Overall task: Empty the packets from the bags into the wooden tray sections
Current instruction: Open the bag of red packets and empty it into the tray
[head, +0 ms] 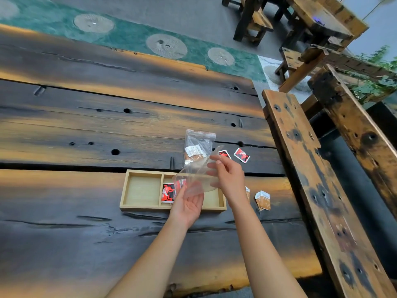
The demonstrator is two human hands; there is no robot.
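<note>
Fingers of the right hand [227,175] pinch the top of a clear bag [194,179] above the wooden tray [173,191], while the left hand [188,203] lies palm-up and loosely open under its lower edge. Red packets [168,192] lie in the middle section; a second bag [197,146] lies just beyond the tray on the table [86,130].

Not much gear to report on this one: both arms are bare all the way up from where they enter at about 6 o'clock, no sleeves or cuffs showing anywhere. The left hand [186,204] and the right hand [228,177] are gloveless too. Wrists look plain, fingers look plain. Nails seem short and unpainted from what I can make out, but it's pretty small to be sure.
</note>
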